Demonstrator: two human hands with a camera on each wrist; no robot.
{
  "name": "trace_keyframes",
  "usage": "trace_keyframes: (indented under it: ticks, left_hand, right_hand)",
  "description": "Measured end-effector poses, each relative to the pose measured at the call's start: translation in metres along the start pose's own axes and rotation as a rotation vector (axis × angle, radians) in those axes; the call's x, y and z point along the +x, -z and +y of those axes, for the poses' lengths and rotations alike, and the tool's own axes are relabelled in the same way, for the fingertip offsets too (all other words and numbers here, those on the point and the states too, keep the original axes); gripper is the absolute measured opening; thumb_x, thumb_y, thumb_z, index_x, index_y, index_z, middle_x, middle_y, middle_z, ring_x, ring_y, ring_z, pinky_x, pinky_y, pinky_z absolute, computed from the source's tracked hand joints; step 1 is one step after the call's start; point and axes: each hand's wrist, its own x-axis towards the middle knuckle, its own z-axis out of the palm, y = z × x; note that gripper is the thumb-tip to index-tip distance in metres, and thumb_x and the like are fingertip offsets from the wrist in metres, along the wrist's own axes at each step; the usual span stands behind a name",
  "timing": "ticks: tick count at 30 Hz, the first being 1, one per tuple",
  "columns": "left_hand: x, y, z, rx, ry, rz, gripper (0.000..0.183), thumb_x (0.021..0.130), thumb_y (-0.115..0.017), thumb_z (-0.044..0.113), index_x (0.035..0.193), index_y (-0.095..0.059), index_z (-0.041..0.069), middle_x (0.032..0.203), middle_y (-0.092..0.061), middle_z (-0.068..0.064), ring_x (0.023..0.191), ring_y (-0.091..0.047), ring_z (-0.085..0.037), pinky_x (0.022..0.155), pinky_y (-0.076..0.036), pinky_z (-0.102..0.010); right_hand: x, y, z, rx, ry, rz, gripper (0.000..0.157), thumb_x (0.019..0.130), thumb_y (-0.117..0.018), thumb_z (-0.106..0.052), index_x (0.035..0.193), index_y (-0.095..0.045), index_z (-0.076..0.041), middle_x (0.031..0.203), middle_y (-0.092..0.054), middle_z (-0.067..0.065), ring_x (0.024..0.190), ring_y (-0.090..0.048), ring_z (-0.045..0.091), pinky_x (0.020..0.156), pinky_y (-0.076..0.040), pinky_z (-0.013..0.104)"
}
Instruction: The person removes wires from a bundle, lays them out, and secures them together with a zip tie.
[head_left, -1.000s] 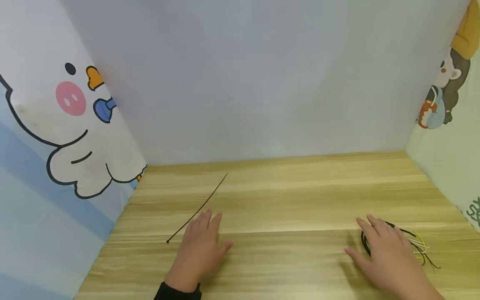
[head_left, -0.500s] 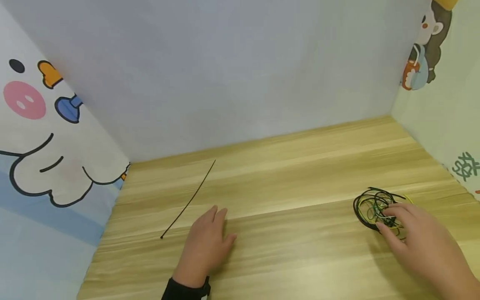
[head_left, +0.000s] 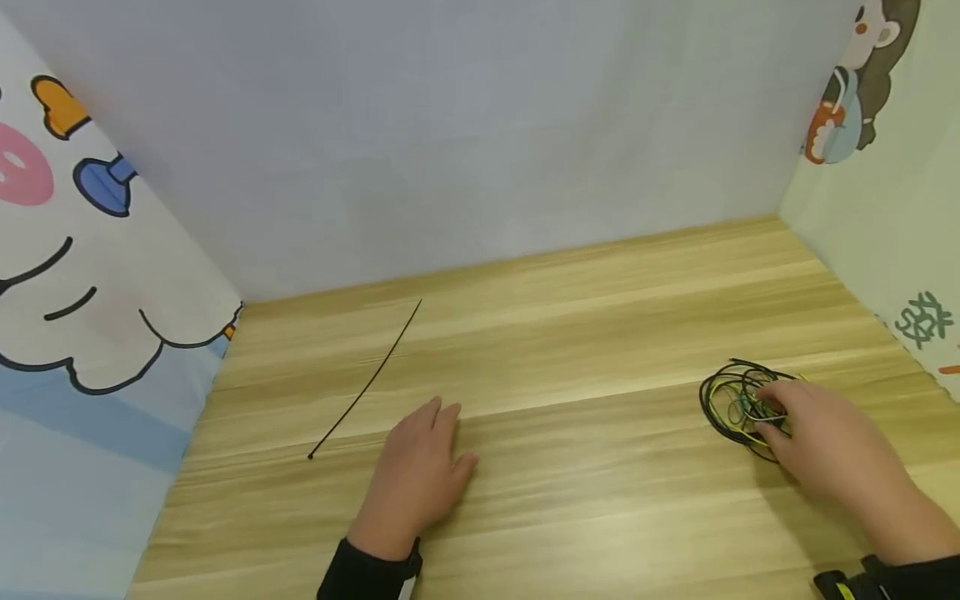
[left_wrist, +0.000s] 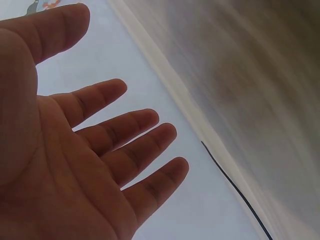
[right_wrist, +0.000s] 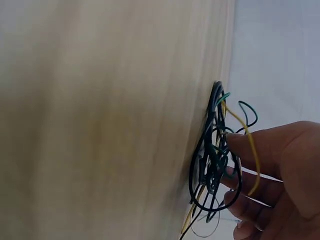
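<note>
A tangled bundle of thin wires [head_left: 731, 408], black, yellow, green and white, lies on the right part of the table. My right hand [head_left: 832, 442] reaches into its near right side, thumb and fingertips curled to pinch some strands. In the right wrist view the thumb presses the wires [right_wrist: 212, 160] from one side, with the fingers partly hidden behind them. My left hand [head_left: 416, 471] is low over the table at centre left, its fingers extended and holding nothing. Beyond it, a thin black strip with a small knob at its near end, like a cable tie [head_left: 366, 384], lies slantwise.
The wood-grain table [head_left: 570, 333] ends at a plain pale back wall [head_left: 480, 142]. A left panel [head_left: 112, 275] with a cartoon print and a pale green right panel [head_left: 885, 225] close in the sides.
My right hand has shifted from above the wire bundle to its right side, and its thumb and fingers have closed on strands. The left hand is nearly still; the head view has turned right.
</note>
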Motion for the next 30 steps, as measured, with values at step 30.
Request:
trace_keyframes:
  ticks: [30]
  left_hand:
    - [0.009, 0.002, 0.017, 0.020, -0.015, -0.031, 0.060, 0.093, -0.064, 0.043, 0.138, -0.050, 0.006, 0.145, -0.044, -0.020, 0.135, -0.040, -0.034, 0.109, -0.033, -0.050]
  right_hand:
    - [0.024, 0.018, 0.008, 0.065, 0.016, 0.002, 0.021, 0.092, -0.061, -0.014, 0.106, -0.069, -0.001, 0.096, -0.064, 0.013, 0.087, -0.059, 0.032, 0.073, -0.047, 0.051]
